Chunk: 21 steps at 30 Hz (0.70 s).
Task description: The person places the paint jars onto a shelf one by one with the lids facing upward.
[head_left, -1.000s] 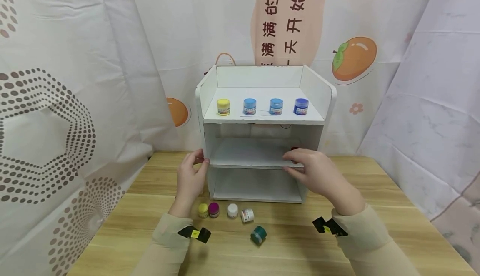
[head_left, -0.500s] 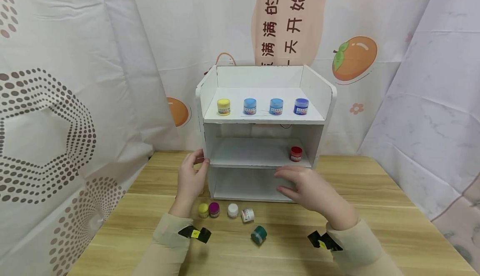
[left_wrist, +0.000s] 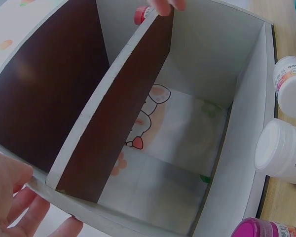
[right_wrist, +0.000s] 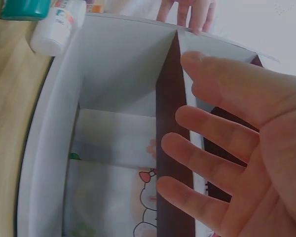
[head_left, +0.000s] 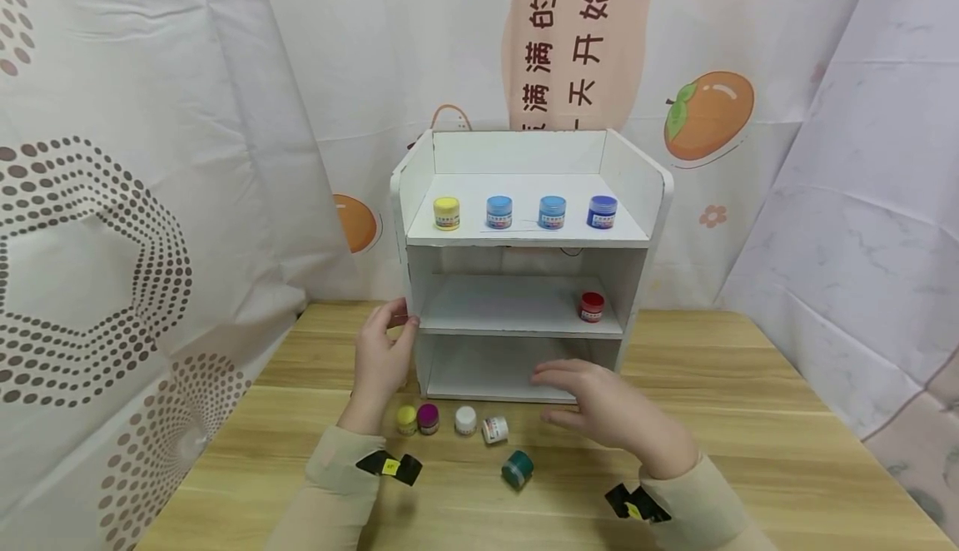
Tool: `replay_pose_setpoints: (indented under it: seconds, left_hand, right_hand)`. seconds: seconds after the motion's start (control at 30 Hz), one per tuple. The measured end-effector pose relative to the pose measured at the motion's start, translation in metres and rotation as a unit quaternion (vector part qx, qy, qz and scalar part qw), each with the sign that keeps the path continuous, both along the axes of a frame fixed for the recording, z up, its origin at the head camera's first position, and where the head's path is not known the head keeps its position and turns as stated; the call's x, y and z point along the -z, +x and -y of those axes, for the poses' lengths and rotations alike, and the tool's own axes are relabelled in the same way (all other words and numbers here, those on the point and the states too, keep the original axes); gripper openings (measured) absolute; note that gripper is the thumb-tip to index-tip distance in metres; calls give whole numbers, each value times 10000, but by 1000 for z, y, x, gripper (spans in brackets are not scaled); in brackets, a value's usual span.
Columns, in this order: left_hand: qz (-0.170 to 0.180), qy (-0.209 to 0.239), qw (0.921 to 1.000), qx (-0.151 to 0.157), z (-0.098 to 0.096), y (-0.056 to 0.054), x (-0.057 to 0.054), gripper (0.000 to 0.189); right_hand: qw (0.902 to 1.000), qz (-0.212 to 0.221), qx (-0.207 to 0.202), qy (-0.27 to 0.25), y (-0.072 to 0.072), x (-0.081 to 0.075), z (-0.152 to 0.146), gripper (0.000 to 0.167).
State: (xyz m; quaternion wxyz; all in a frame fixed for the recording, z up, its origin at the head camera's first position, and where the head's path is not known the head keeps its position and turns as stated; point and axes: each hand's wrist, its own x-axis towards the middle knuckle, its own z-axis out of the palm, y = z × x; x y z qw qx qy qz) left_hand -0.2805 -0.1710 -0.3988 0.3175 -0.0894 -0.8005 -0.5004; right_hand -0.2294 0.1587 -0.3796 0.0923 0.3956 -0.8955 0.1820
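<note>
My left hand (head_left: 384, 353) rests at the left side panel of a small white shelf (head_left: 524, 335), thumb and fingertips touching its edge. In the left wrist view, its relaxed fingers (left_wrist: 27, 210) lie along the panel's outside. My right hand (head_left: 603, 408) is in front of the bottom shelf, fingers spread and holding nothing. To its left on the table, a dark green paint jar (head_left: 517, 469) and a white paint jar (head_left: 495, 430) lie tipped over. A red paint jar (head_left: 592, 307) stands at the right end of the middle shelf.
Across the top board stand a yellow jar (head_left: 446, 213), two light blue jars (head_left: 499, 212) and a dark blue jar (head_left: 602, 211). Another white jar (head_left: 465, 420), a purple jar (head_left: 428, 419) and a yellow-lidded jar (head_left: 406, 419) are on the wooden table (head_left: 749, 434) before the shelf.
My right hand has drawn back from the red jar on the middle shelf, moving down and left toward the table. The red jar stays there, now in full view. My left hand has not moved.
</note>
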Motion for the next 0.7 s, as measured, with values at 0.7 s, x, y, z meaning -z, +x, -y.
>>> replay_pose_setpoints:
  seconds: [0.7]
  left_hand:
    - [84, 2, 10000, 20, 0, 0, -1, 28]
  right_hand:
    - [9966, 298, -601, 477, 4, 26, 21, 35]
